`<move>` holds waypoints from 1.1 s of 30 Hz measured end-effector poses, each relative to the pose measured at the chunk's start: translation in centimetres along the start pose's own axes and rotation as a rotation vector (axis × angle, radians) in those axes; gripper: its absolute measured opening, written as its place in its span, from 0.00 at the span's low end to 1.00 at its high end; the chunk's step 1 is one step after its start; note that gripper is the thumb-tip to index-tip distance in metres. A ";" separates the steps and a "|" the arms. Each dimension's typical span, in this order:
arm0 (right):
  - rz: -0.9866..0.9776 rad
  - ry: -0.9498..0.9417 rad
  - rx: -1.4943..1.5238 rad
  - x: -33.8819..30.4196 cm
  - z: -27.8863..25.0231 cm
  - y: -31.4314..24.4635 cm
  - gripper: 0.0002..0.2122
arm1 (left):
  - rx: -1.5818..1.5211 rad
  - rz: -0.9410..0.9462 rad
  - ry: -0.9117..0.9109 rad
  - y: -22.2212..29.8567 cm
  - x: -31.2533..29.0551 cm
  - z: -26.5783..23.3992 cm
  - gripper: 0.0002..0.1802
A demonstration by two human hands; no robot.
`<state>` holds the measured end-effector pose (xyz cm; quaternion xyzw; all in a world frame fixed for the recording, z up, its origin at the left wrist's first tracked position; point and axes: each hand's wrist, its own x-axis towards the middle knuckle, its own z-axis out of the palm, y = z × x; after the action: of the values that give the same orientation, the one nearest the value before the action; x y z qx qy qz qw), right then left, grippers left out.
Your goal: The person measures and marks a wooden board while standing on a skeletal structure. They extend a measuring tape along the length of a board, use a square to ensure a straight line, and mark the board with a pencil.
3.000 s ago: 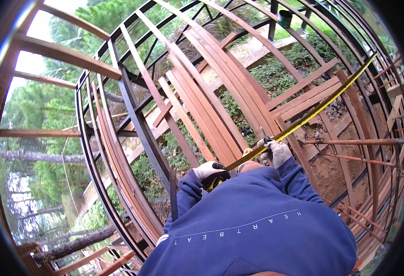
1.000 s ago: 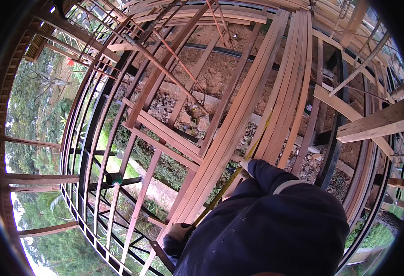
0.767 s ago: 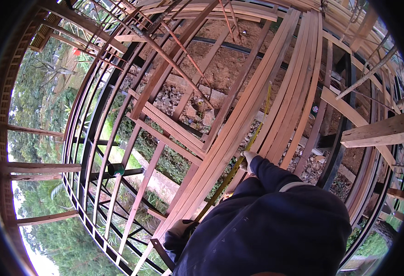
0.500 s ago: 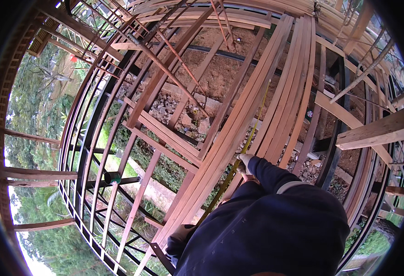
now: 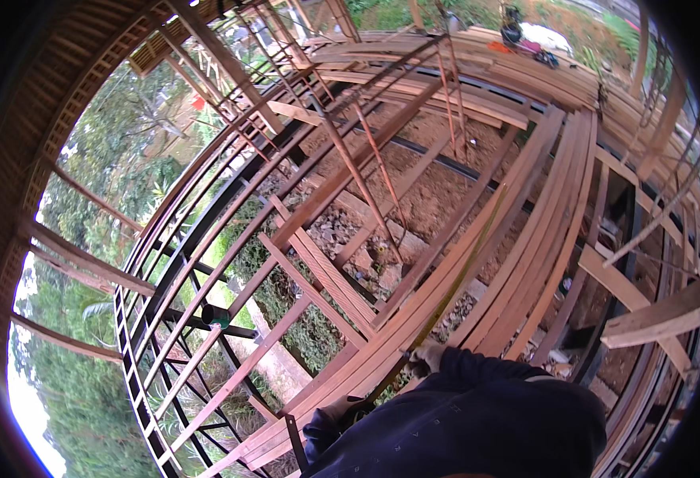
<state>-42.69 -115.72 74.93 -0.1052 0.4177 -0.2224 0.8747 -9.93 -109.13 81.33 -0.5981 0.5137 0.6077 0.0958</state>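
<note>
One dark green pot [image 5: 215, 315] sits by a dark beam [image 5: 242, 330] at the left of the frame; if it is not fastened, which cannot be told, a jolt through the framework could send it down. Further right, near the bottom edge, a flat dark bar [image 5: 295, 443] stands beside the person's left sleeve [image 5: 320, 434], and a careless swing of that arm might catch on it. Just right of the bar, the gloved left hand [image 5: 339, 409] is closed around the near end of the tape measure [image 5: 450, 298], whose case hardly shows, so the firmness of that grip is unclear. The tape slants from there towards the upper right of centre, with no hand seen at its far tip: tilting the long blade could make it buckle, and a loosened grip could let it whip back across the fingers. Right of the lower middle, the right hand [image 5: 426, 360] has its fingers drawn narrow on the blade, where a sliding edge would rub. Further right, long boards [image 5: 535, 239] lie with a gap over rubble [image 5: 457, 315]; if loose, one could shift underfoot, and a dropped tape might fall through. At the far right, a squared timber [image 5: 660, 315] juts inward, liable to meet a turning elbow.
</note>
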 end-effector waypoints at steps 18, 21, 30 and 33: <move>-0.653 0.416 0.196 -4.3 -7.1 -14.1 0.07 | -0.319 0.194 -0.135 2.1 1.0 0.4 0.19; -0.805 0.552 0.265 -4.9 -8.7 -15.5 0.06 | -0.337 0.192 -0.151 1.8 0.8 0.2 0.19; -0.364 0.107 -0.108 -4.6 5.8 -0.8 0.08 | -0.225 0.320 -0.278 8.3 2.2 -1.3 0.19; -0.457 0.204 -0.041 -5.1 4.5 -3.6 0.08 | -0.252 0.294 -0.306 8.6 2.1 -1.4 0.19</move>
<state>-43.07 -116.43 82.61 -0.1917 0.4736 -0.4154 0.7526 -15.90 -115.08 84.36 -0.4251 0.4950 0.7578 0.0076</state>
